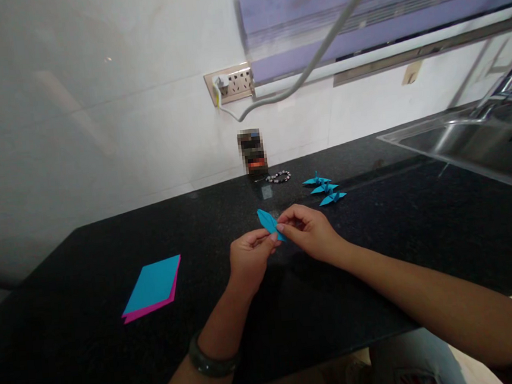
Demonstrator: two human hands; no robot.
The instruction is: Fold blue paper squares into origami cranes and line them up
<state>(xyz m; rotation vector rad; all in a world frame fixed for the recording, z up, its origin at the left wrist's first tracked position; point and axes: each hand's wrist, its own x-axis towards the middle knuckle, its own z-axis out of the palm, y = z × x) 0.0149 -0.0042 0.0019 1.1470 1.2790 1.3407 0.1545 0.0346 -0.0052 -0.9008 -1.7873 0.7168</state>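
Both my hands meet over the middle of a black counter (378,253), pinching one folded piece of blue paper (266,221). My left hand (249,258) grips its lower end with thumb and fingers closed. My right hand (309,230) pinches the same end from the right, fingers curled. The paper's pointed tip sticks up and to the left, above the counter. A dark band sits on my left wrist.
Three folded blue paper cranes (326,187) lie just beyond my right hand. A stack of blue and pink paper sheets (153,286) lies to the left. A beaded bracelet (278,177) and a small dark object sit by the wall. A steel sink (471,143) is at the right.
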